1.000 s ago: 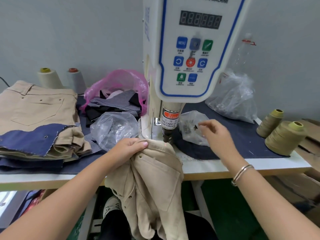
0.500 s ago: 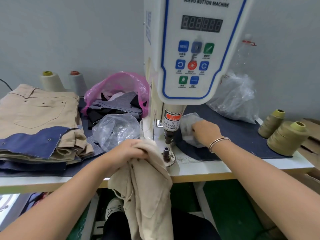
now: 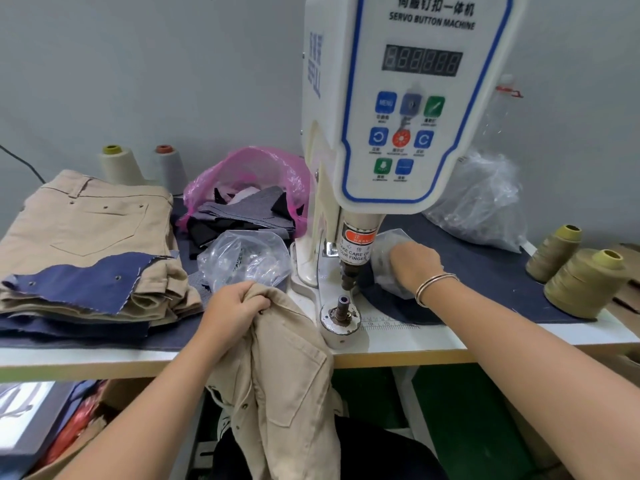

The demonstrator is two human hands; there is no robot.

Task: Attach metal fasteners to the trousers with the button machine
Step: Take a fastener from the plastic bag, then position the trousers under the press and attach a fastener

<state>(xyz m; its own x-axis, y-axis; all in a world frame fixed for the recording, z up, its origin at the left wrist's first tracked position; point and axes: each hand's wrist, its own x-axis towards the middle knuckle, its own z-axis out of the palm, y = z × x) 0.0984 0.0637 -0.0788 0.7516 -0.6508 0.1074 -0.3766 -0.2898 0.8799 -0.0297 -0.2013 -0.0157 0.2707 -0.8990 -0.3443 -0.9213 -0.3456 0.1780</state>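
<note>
A grey wall backs the white counter (image 3: 415, 348), where the button machine (image 3: 391, 109) stands at centre frame. At left lies a stack of tan trousers (image 3: 86, 237), seemingly finished. The left hand (image 3: 232, 306) bunches another pair of trousers (image 3: 284, 375) in a closed grip at the counter's edge, left of the bare die (image 3: 343, 303). The right hand (image 3: 414, 265) reaches into a clear bag (image 3: 384, 261); its grip cannot be told. This pair's fastener is probably still to come.
</note>
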